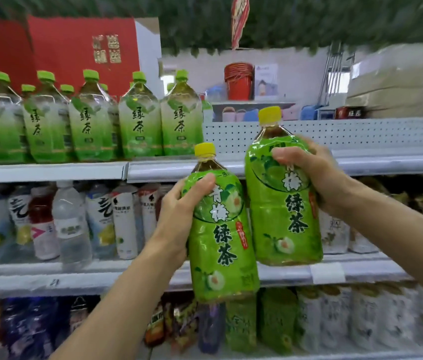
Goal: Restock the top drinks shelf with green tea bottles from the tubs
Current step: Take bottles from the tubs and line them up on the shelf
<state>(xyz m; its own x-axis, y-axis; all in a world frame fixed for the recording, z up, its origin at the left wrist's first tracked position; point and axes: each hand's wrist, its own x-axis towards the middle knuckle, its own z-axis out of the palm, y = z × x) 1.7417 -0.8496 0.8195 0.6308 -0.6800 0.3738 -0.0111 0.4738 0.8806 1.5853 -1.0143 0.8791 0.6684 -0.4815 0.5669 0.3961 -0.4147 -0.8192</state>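
I hold two large green tea bottles with yellow caps in front of the shelving. My left hand (179,211) grips the lower bottle (222,245) by its upper side. Higher and to the right, my right hand (316,175) grips the second bottle (283,209) near its shoulder. Both bottles are upright in the air, below the front rail of the top shelf (168,168). On that shelf's left part stands a row of green-capped green tea bottles (137,120). The stretch of shelf to the right of the row, in front of a white perforated panel (335,132), holds no bottles.
A red box (83,53) stands behind the shelved bottles. The middle shelf (49,274) holds small water and drink bottles. More packs fill the bottom shelf. Red buckets (239,80) and cartons (392,92) sit on a farther rack behind. The tubs are out of view.
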